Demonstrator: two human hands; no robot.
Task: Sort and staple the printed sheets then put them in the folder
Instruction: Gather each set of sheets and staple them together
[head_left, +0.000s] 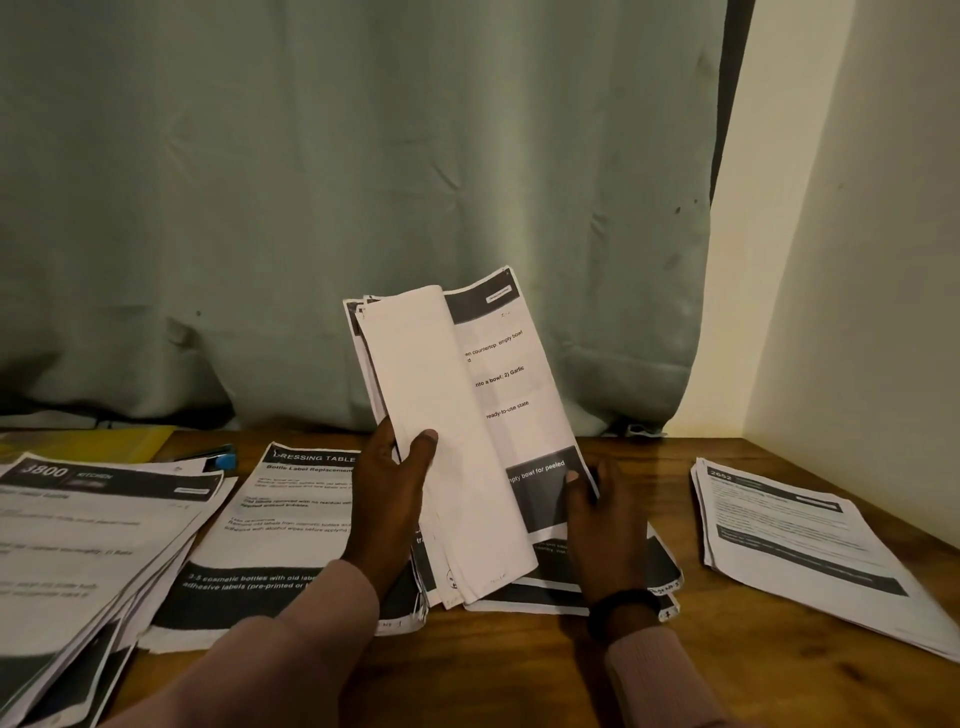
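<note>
The left hand (397, 486) grips a raised bundle of printed sheets (457, 431) at its lower left edge, thumb pressed on the folded-back pages, while the right hand (605, 519) pinches the lower right corner of the exposed page. The bundle stands nearly upright between both hands, long axis leaning far and right, above a pile (587, 582) on the wooden surface (519, 670). The yellow folder (104, 441) lies far left, nearer the left hand, partly covered by sheets; a blue object (224, 460) beside it, perhaps the stapler, is too hidden to identify.

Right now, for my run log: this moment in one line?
left hand: grips held sheets | right hand: pinches front page | phase: sorting
</note>
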